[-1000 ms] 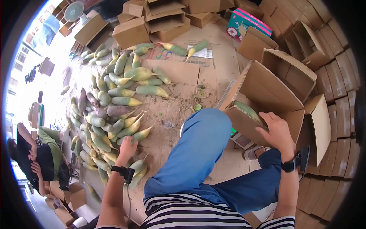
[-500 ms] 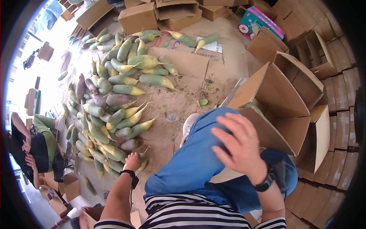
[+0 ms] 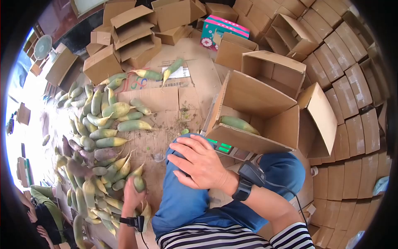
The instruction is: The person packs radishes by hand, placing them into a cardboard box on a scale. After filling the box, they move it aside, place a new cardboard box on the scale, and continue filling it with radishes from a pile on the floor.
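Observation:
At the right edge of a heap of green and white radishes (image 3: 108,133), my left hand (image 3: 132,193) is closed round a radish (image 3: 139,183). My right hand (image 3: 198,164) rests on my bent knee with its fingers spread, holding nothing. Just beyond that knee an open cardboard box (image 3: 259,93) sits on a scale with a green lit display (image 3: 224,147). One green radish (image 3: 239,124) lies inside the box. A few purplish radishes (image 3: 105,154) lie among the green ones.
Stacked cartons (image 3: 346,137) line the right side. Open empty boxes (image 3: 271,72) and a teal and pink box (image 3: 224,31) stand at the back. At the lower left is another person (image 3: 49,209). A cable runs from a device (image 3: 251,173) by my right wrist.
The view has turned right, showing the scale and the radish in the box. My left hand has taken hold of a radish. My right hand has lowered onto my knee.

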Tool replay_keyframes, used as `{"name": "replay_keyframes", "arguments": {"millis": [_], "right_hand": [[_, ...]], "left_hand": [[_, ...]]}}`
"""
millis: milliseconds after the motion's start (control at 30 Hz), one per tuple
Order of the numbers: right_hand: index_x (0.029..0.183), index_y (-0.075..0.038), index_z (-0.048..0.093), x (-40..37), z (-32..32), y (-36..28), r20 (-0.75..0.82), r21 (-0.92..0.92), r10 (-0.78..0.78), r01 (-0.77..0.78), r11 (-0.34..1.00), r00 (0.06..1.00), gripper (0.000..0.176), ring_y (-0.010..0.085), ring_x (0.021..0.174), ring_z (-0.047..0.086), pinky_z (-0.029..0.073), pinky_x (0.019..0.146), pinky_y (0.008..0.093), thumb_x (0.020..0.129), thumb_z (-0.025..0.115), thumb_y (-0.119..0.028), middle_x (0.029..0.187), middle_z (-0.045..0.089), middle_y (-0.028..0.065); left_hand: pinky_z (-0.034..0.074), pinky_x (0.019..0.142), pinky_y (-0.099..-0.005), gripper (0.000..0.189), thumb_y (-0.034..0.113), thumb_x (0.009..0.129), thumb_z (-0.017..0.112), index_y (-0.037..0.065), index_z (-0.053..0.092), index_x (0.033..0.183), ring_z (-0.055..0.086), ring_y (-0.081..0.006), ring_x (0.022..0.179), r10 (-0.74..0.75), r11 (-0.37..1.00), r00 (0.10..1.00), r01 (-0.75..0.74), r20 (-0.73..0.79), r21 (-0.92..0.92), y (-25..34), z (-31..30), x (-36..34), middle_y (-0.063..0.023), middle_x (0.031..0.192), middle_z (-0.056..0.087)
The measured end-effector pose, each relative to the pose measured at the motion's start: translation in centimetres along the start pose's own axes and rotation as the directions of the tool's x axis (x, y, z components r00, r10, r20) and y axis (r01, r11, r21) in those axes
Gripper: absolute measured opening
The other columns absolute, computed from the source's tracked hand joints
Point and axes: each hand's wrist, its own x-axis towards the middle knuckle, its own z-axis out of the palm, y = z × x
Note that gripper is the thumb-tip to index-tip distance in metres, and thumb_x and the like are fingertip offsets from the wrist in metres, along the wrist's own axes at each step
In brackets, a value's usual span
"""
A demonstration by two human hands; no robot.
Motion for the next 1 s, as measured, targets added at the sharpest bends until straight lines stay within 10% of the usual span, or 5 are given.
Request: {"name": "replay_keyframes", "arguments": {"millis": [267,333,500,733,1000], "right_hand": [[0.139,-0.006,0.041,1.3,-3.8,-0.7,0.000,0.203,0.103,-0.101,0.974,0.995,0.072,0.0342,0.127,0.043,0.034,0.107,0.0473,0.079,0.071,-0.033,0.135,0.048,0.0163],[0.143,-0.004,0.034,2.8,-6.4,-1.2,-0.115,0.236,0.045,-0.017,0.972,0.992,0.084,0.0367,0.125,0.046,0.037,0.104,0.0463,0.074,0.077,-0.025,0.134,0.049,0.0196],[0.137,-0.005,0.040,2.3,-11.6,3.5,-0.274,0.027,-0.014,0.022,0.999,0.962,0.083,0.0373,0.110,0.056,0.046,0.095,0.0447,0.065,0.080,-0.017,0.126,0.054,0.0174],[0.121,-0.005,0.048,-5.1,-14.8,16.1,-0.106,-0.354,0.477,-0.481,0.802,0.873,0.066,0.0370,0.106,0.056,0.049,0.089,0.0440,0.064,0.077,-0.023,0.110,0.057,0.0178],[0.117,0.001,0.054,-9.9,-10.8,24.6,0.339,-0.649,0.881,-0.595,0.473,0.331,0.075,0.0347,0.110,0.060,0.050,0.094,0.0410,0.062,0.084,-0.039,0.117,0.059,0.0196]], "left_hand": [[0.042,0.101,-0.0414,0.072,0.011,0.065,0.078,0.000,0.045,0.129,0.053,-0.0311,0.116,0.472,0.847,0.704,-0.528,-0.532,0.052,22.7,-10.9,2.8,-0.0168,0.125,0.054],[0.039,0.105,-0.0429,0.081,0.018,0.066,0.082,-0.001,0.041,0.133,0.052,-0.0315,0.119,0.473,0.547,0.579,-0.784,-0.664,-0.293,26.7,-10.2,2.7,-0.0185,0.130,0.052],[0.038,0.106,-0.0470,0.092,0.036,0.066,0.085,0.000,0.038,0.137,0.045,-0.0330,0.126,0.628,0.529,0.579,-0.808,-0.520,-0.261,32.6,-8.2,4.3,-0.0209,0.137,0.046],[0.035,0.103,-0.0495,0.075,0.038,0.069,0.079,0.004,0.051,0.129,0.044,-0.0376,0.123,0.685,0.694,0.727,-0.674,0.055,0.253,28.4,-3.1,6.0,-0.0156,0.132,0.049],[0.037,0.101,-0.0493,0.070,0.037,0.068,0.080,0.006,0.055,0.125,0.045,-0.0351,0.121,0.679,0.693,0.733,-0.657,0.038,0.295,29.0,-2.1,6.5,-0.0129,0.128,0.051]]}}
